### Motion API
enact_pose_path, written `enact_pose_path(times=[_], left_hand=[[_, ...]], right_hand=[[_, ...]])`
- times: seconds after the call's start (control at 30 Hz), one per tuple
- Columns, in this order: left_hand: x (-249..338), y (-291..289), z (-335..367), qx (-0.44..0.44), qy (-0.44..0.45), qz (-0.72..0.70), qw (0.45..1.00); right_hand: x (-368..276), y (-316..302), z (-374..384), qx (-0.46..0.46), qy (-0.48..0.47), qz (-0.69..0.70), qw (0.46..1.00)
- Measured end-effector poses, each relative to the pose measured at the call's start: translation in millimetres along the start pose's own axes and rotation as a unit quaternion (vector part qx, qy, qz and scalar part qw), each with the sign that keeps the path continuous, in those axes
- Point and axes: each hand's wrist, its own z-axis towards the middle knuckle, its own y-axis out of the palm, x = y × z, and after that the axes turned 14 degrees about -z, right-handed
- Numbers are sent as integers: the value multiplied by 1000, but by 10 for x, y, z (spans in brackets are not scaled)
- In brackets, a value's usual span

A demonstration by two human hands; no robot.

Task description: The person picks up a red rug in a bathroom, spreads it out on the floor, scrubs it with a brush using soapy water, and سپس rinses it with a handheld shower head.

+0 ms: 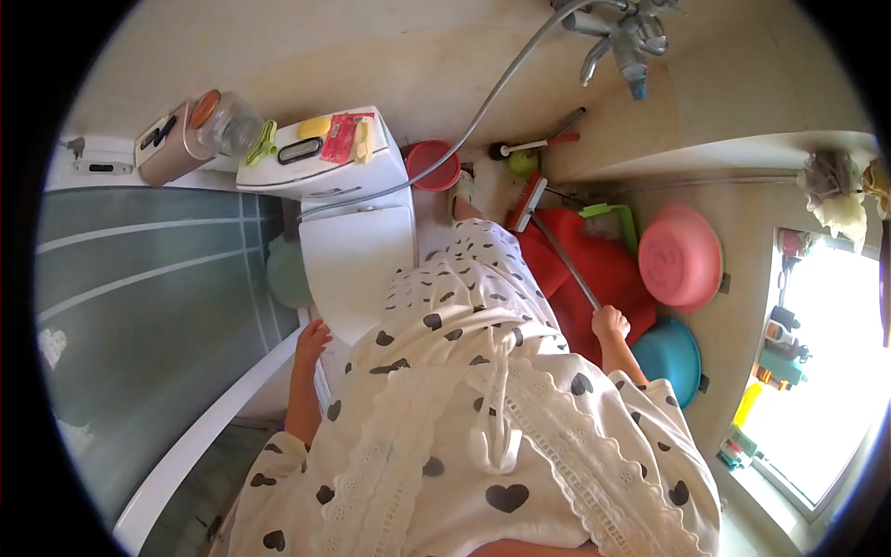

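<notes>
My right hand (610, 323) is closed around the thin metal handle of a floor brush (567, 256). The brush's red and white head (527, 204) is at the far end, beside the red mat or cloth (580, 278) that lies on the floor. My left hand (314, 342) hangs empty by the front of the white toilet (360, 255), its fingers loosely bent and apart. The toilet lid is down. Past the brush head lie a toilet brush (543, 144) with a red grip and a green dustpan-like piece (617, 218).
A pink basin (680, 258) and a blue basin (670, 362) lean on the right wall. A red bucket (432, 165) stands beside the toilet. From the metal tap (631, 42) a shower hose (492, 97) hangs across the toilet. A glass screen (158, 306) stands left.
</notes>
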Motion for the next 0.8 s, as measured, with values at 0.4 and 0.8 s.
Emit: enact_pose_path(times=[0.4,0.8], left_hand=[[1886,701,465,-108,223,27,968],[151,-473,-160,31,-14,12,999]], right_hand=[[-80,509,-226,-42,14,69,997],[-145,311,-103,-58,12,85,995]])
